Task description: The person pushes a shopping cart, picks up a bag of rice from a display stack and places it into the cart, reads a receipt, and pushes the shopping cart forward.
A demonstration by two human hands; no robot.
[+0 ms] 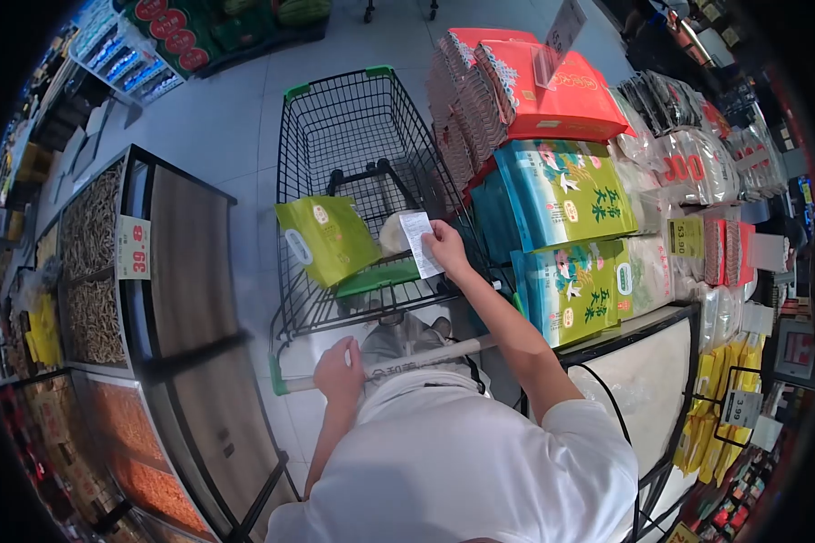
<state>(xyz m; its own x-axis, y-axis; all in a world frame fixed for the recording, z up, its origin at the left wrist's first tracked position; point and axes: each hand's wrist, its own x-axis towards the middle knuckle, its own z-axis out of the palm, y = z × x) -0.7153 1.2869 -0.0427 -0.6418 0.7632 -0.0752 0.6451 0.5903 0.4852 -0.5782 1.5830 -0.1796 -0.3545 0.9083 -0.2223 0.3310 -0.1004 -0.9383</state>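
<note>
My right hand [444, 249] is closed on a printed white paper slip [417, 237], pinched at its right edge over the near end of the shopping cart. My left hand [339, 371] is curled over the left part of the cart handle [417, 360], its fingertips partly hidden. In the black wire cart [335, 113] with green corners, a green bag [326, 237] with a white carry handle leans at the left. Behind the slip is a pale rounded item [393, 235], partly covered, whose kind I cannot make out.
On the right stand stacked green-and-blue rice bags [566, 195], with red packages [561, 90] above them. Yellow packets [715, 412] hang farther right. Close on the left is a display bin [95, 262] of dried goods with a price card [134, 249]. Tiled floor [213, 118] lies ahead.
</note>
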